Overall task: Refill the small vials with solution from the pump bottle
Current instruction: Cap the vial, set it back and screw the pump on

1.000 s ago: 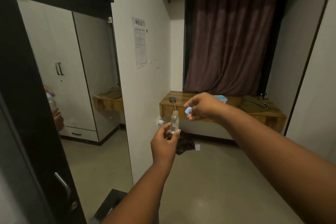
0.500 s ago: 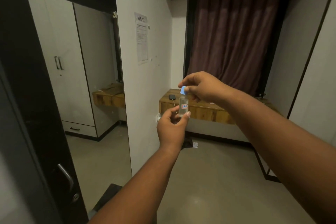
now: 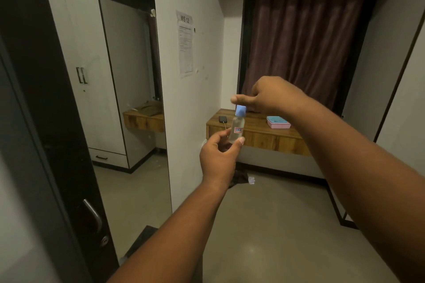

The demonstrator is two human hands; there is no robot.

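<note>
"WS 12" heads the paper notice [image 3: 185,43] on the wall. Its smaller print is too fine to read. The red-bordered label on the vial [image 3: 237,130] is illegible too.

A small clear vial [image 3: 238,128] with a red-bordered label stands nearly upright, tipped slightly toward one o'clock, with a pale blue cap [image 3: 240,110] on its neck.

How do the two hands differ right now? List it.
The left hand grips the vial by its lower body from below; the right hand is above the blue cap, fingers loose, gripping nothing visible. The left hand sits lower and nearer, the right higher. Both are bare and held over the floor.
</note>
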